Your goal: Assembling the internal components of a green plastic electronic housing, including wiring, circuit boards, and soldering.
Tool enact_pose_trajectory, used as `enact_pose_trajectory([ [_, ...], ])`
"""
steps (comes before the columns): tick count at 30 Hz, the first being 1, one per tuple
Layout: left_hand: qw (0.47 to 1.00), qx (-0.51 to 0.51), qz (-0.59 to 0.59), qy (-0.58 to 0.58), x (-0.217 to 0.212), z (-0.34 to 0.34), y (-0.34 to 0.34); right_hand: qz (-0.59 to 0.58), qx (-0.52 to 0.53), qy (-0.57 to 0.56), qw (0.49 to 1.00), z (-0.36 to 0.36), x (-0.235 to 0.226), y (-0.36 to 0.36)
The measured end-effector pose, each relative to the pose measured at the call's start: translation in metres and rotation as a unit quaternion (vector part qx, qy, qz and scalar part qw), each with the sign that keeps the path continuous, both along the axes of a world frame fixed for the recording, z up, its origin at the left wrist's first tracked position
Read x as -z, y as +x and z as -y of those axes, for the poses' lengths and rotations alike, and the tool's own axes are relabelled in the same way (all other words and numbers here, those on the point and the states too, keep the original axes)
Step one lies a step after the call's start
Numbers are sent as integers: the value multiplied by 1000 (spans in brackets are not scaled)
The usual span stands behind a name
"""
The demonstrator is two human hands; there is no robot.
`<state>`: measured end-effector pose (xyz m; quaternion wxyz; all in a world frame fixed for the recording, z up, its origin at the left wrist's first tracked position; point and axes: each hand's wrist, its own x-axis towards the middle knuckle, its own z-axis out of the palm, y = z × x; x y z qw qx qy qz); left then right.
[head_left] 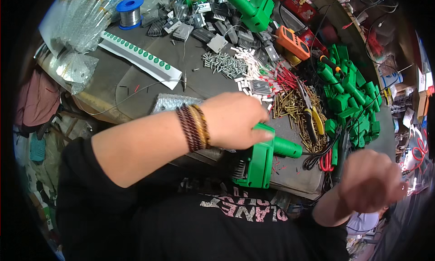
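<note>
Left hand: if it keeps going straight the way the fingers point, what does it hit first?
The left hand already rests on the green plastic tool body, fingers pointing right. Beyond them, likely the pile of brass screws, then the yellow-handled pliers; depth is unclear.

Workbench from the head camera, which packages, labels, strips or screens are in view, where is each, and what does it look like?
Clear plastic bags: far left, crumpled, see-through.
Label strip: left of centre, long, white, row of green dots.
Bubble wrap piece: just beyond the left hand, greyish.
Orange meter: upper right of centre, boxy, dark screen.
Red box: top edge, flat, red.
</note>
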<state>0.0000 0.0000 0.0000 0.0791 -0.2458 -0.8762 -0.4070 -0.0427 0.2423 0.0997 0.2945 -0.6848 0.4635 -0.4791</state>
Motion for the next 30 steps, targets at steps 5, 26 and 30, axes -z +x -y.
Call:
enact_pose_trajectory([
  [5, 994, -31, 91, -55, -1, -6, 18, 6, 33, 83, 996, 54, 48, 56],
  [26, 995, -40, -14, -89, 7, -10, 13, -333, 429, 356, 761, 10, 78, -24],
  [30, 990, -23, 11, -138, -13, -13, 13, -367, 446, 299, 760, 2, 85, -16],
])
